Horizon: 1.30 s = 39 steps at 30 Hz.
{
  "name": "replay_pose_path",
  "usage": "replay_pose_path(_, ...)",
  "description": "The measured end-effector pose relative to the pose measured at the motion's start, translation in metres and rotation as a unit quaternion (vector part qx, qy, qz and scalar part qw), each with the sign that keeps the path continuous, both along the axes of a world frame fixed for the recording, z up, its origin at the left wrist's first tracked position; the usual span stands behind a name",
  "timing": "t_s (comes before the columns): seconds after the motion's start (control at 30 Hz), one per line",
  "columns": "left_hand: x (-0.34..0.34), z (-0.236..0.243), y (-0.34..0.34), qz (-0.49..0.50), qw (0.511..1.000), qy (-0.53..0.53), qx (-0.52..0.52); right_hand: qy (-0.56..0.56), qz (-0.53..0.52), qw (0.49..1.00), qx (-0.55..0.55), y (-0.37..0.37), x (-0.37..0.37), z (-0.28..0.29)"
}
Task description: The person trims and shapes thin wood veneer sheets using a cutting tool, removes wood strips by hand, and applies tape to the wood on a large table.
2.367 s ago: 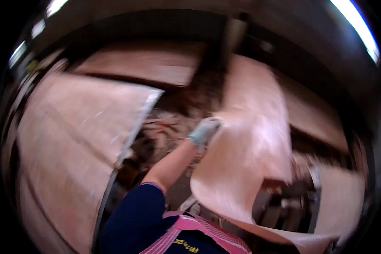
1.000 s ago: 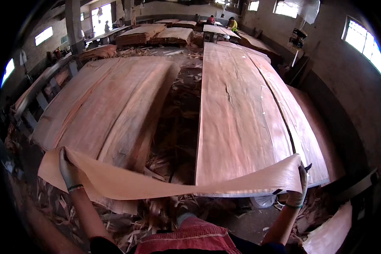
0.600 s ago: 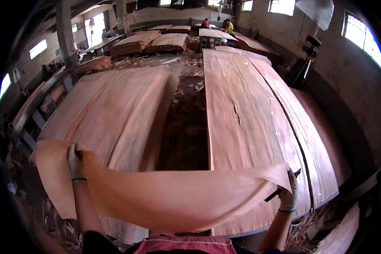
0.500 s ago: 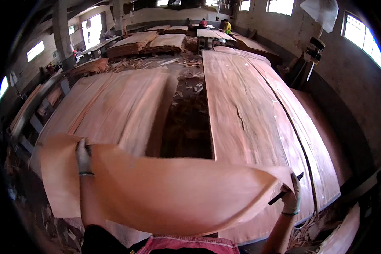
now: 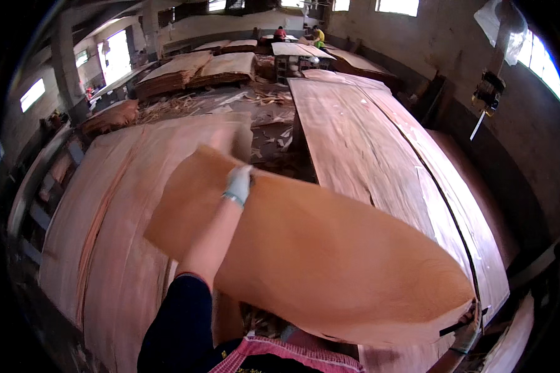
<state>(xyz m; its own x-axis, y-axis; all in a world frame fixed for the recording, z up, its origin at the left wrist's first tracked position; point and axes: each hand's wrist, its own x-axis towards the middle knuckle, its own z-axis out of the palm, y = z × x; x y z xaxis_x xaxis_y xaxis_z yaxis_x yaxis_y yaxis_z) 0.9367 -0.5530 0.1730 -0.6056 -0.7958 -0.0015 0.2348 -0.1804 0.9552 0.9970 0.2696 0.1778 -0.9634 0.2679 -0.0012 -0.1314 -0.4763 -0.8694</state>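
A thin, orange-brown sheet of wood veneer [image 5: 336, 248] is held up in front of me, slanting down from left to right across the gap between two stacks. My left hand [image 5: 238, 184], in a pale glove with a green cuff, is closed on its far edge, toward the left end. At the lower right, my gloved right hand [image 5: 468, 336] grips the sheet's curled right end and also holds a slim dark tool [image 5: 455, 327], whose kind I cannot make out. Part of that hand is hidden behind the veneer.
A veneer stack [image 5: 112, 230] lies on the left, and another stack [image 5: 354, 143] with a long dark split extends on the right. Scraps [image 5: 274, 99] litter the floor between them. More stacks [image 5: 174, 68] and two people stand far back. A device [image 5: 488, 90] hangs at the right.
My left hand has swung right and farther away, carrying the veneer with it. My right hand has moved down and right. The sheet has turned from nearly level to slanted.
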Motion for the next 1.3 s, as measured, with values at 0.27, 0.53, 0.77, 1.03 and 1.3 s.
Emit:
replay_pose_path(0.27, -0.331, 0.054, 0.024, -0.154, 0.889, -0.103, -0.418, 0.037, -0.038, 0.998, -0.020, 0.003, -0.113, -0.023)
replay_pose_path(0.53, -0.529, 0.213, 0.076, -0.327, 0.904, 0.193, -0.198, 0.198, -0.039, 0.977, -0.070, 0.048, -0.187, 0.062)
replay_pose_path(0.77, -0.598, 0.310, 0.086, -0.442, 0.820, 0.348, -0.104, 0.287, -0.108, 0.952, -0.022, 0.022, -0.079, 0.140)
replay_pose_path(1.03, -0.685, 0.303, -0.012, -0.487, 0.753, 0.392, -0.206, 0.206, -0.116, 0.965, 0.110, -0.106, -0.018, 0.175)
replay_pose_path(1.3, -0.619, 0.134, -0.048, -0.473, 0.851, 0.208, -0.093, -0.053, -0.149, 0.978, 0.132, -0.171, -0.022, 0.075)
